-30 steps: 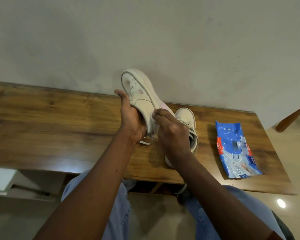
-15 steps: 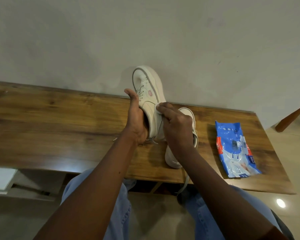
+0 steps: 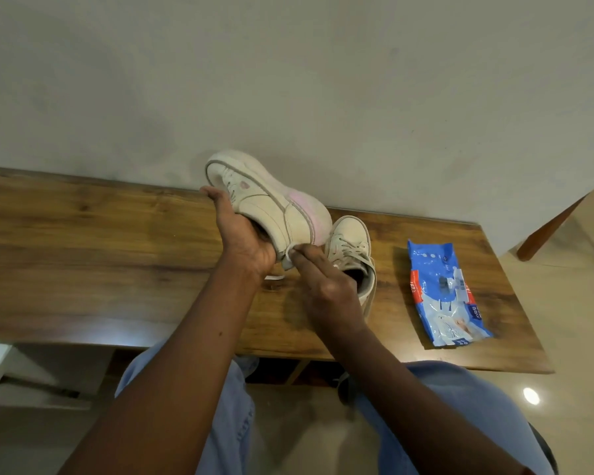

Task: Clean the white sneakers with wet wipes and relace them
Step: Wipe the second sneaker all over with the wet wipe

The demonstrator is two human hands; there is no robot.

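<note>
Grey plaster wall [image 3: 323, 80] rises straight from the far edge of the long brown wooden table [image 3: 83, 255], leaving no room behind it. Bare wood runs from the hands out to the left, where the frame cuts the table off. The near edge sits just above the person's knees in blue jeans [image 3: 227, 423].

Over the middle of the table, close to the far edge, the left hand [image 3: 244, 241] grips the raised sneaker [image 3: 271, 204]. It is white leather with a pink smear along its sole edge, and its toe is tilted up toward the wall. One finger lies stretched along the lace side, and how the others sit inside the collar cannot be told. The right hand [image 3: 326, 286] pinches a small white wet wipe [image 3: 290, 257] against the heel of that shoe.

The second sneaker [image 3: 350, 238], white and laced, stands on the table just right of the raised one, its near end partly hidden behind the right hand. A loose white lace end [image 3: 275, 278] shows beneath the left wrist.

Toward the right edge, well apart from the shoes, a blue plastic pack of wet wipes [image 3: 439, 293] lies flat, its near end close to the near edge. Beyond the right edge a brown wooden chair leg [image 3: 563, 221] slants out of frame. The space under the table is too dark to make out.
</note>
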